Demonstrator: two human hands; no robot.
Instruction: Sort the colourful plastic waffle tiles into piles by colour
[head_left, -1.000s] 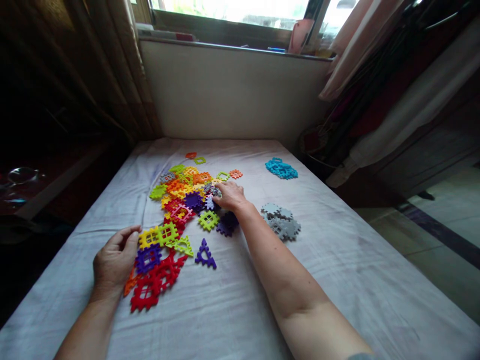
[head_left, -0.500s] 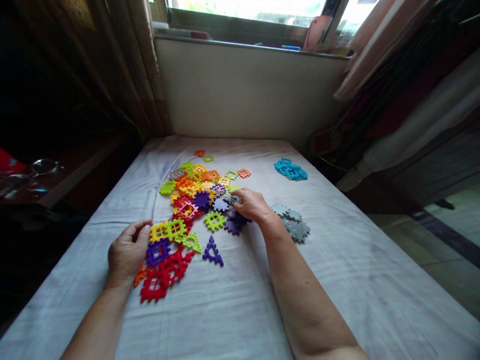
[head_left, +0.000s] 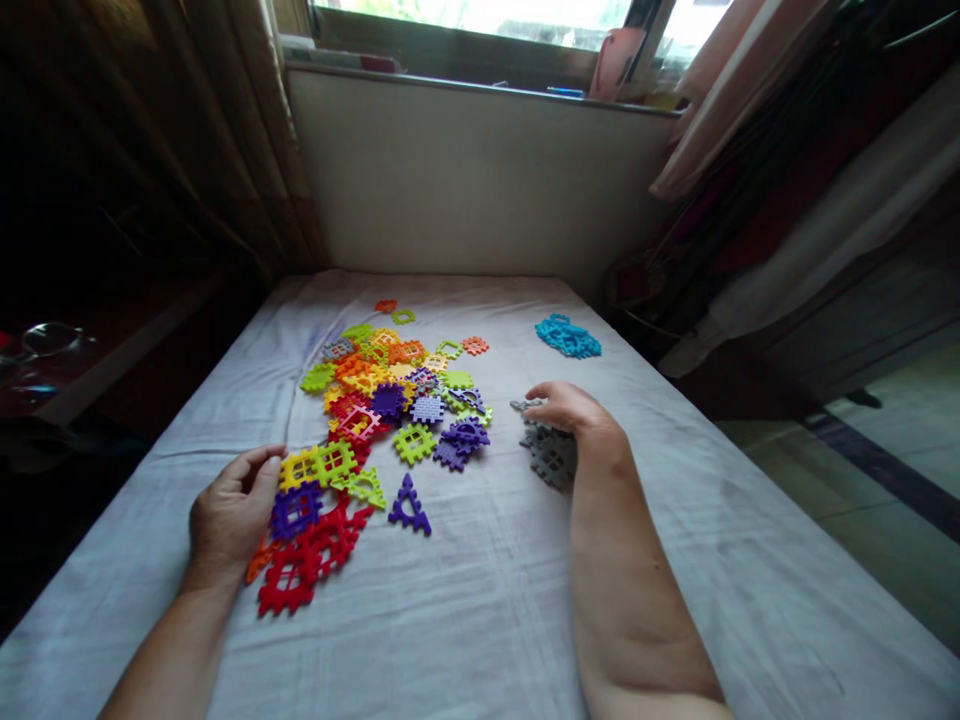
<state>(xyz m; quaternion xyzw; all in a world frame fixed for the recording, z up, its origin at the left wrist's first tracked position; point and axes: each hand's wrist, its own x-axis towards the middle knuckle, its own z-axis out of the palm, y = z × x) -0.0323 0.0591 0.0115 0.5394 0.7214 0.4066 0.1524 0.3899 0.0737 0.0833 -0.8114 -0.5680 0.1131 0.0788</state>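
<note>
My right hand [head_left: 570, 408] is closed on a small grey piece [head_left: 525, 404], just above the grey pile [head_left: 551, 455]. Fingers curled, my left hand [head_left: 234, 500] rests against the left edge of a yellow window piece [head_left: 300, 468]; its fingertips are partly hidden. Beside that piece lie a green window piece [head_left: 336, 461], a purple one [head_left: 296, 511] and red ones [head_left: 286, 582]. A purple triangle [head_left: 409, 505] lies apart to their right. The mixed pile of coloured pieces [head_left: 388, 402] spreads between my hands, farther back.
A blue pile [head_left: 568, 337] lies at the back right of the cloth-covered surface [head_left: 480, 620]. Behind it stand a pale wall [head_left: 465, 180] and a window ledge. A curtain [head_left: 225, 130] hangs at left, cloths [head_left: 810, 230] at right.
My right hand has moved right from the mixed pile to the grey pile, carrying a grey piece. My left hand stays beside the yellow piece. The view has shifted slightly.
</note>
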